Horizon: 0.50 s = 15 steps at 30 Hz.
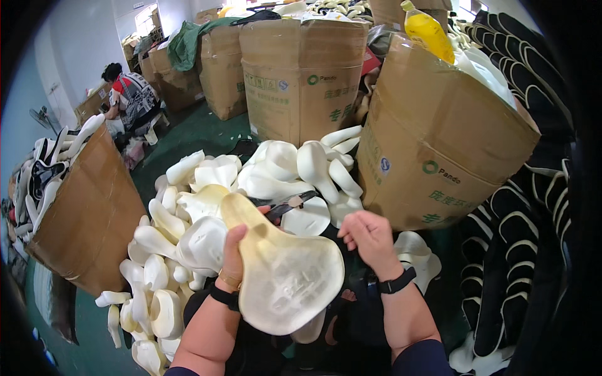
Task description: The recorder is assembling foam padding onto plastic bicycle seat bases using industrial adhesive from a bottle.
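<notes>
A cream foam bicycle saddle pad (288, 276) hangs in front of me, its wide end low and its narrow nose up. My left hand (235, 254) grips it along the narrow part, thumb in front and fingers behind. Just behind the pad, by my left fingertips, shows a dark strip-like thing (291, 205) with a tan patch; its kind is unclear, and I cannot tell if it is held. My right hand (370, 241) is apart from the pad, to its right, with fingers curled together; anything in them is hidden. A heap of white and cream saddle pads (207, 241) lies beyond and left.
Large cardboard boxes stand at the left (94, 213), back (301, 81) and right (439, 150). A yellow bottle (429, 31) tops the right box. Rows of black, pale-edged saddle pieces (520, 238) stack at far right. Another person (132, 97) sits at the far left.
</notes>
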### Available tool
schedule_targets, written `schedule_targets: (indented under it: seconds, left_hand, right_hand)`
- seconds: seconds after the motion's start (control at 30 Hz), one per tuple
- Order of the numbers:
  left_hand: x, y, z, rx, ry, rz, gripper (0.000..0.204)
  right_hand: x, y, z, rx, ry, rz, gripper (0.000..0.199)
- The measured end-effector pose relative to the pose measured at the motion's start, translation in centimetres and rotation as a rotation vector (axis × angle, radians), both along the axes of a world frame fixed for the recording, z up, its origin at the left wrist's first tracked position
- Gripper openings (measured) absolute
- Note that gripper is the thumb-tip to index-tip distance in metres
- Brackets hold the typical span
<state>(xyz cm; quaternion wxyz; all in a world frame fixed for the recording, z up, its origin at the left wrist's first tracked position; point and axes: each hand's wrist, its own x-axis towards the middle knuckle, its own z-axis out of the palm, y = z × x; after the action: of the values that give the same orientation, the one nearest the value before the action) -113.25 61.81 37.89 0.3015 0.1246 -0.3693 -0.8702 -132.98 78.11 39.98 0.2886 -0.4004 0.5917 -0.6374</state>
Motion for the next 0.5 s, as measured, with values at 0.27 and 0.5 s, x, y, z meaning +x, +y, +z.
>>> schedule_targets:
  seconds: [0.27,0.5]
  left_hand:
    - [0.0,0.8,1.3,0.206,0.110,0.071,0.073]
    - [0.2,0.5,1.3,0.170,0.188,0.045,0.075]
  right_hand:
    - [-4.4,-0.8,-3.6,-0.232,0.322,-0.346,0.019]
    - [-3.9,0.0,-1.8,0.174,0.015,-0.271,0.015]
